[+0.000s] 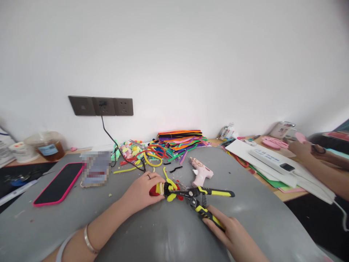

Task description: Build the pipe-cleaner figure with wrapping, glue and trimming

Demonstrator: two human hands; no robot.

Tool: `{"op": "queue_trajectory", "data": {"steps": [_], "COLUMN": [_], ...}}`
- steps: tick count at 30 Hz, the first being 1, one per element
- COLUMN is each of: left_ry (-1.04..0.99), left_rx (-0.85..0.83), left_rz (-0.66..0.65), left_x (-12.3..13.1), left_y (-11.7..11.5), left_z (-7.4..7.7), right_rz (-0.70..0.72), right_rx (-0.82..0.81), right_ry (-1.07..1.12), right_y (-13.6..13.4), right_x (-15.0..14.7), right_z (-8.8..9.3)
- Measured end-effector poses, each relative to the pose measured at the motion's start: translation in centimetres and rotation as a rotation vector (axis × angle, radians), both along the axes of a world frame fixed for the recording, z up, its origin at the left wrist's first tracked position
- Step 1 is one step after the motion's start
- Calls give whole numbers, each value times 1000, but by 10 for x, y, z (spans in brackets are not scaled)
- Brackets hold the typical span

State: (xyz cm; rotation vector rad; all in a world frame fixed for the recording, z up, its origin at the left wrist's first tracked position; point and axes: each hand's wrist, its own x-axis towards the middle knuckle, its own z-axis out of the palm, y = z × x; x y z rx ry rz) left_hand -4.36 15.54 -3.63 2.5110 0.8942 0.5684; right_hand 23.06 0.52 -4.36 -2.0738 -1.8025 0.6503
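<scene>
My left hand (145, 189), a ring on one finger, pinches a small pipe-cleaner figure (169, 188) in red, yellow and black on the grey mat. In my right hand (231, 229) is a pair of wire strippers (200, 198) with black and yellow handles. My fingers are round the lower handle, and the two handles stand apart. The jaws reach the figure's right side, by its yellow and red pieces; whether they grip a piece I cannot tell. A pink glue gun (201, 172) lies just beyond the strippers. Short black pipe-cleaner bits (176, 169) lie behind the figure.
Bundled pipe cleaners (180, 140) and pompoms (131, 150) lie along the wall. A black cable (109, 134) hangs from the socket. A pink-edged phone (60, 184) is at left. At right are a power strip (271, 161), paper sheets, and another person's hands (301, 147) with pink material.
</scene>
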Motion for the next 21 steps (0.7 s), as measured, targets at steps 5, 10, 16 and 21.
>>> {"op": "queue_trajectory", "data": {"steps": [5,10,16,21], "left_ry": [2,0,-4,2], "left_rx": [-1,-6,4,-6], "left_rz": [7,9,8,13], "left_x": [0,0,0,1], "left_y": [0,0,-1,-1], "left_z": [0,0,0,1], "right_rz": [1,-8,-17,-8], "right_rx": [22,75,100,137], "right_ry": [-4,12,13,25], "right_y": [1,-1,-2,-2], "right_x": [1,3,5,6], "right_z": [-1,-8,-13,-17]}}
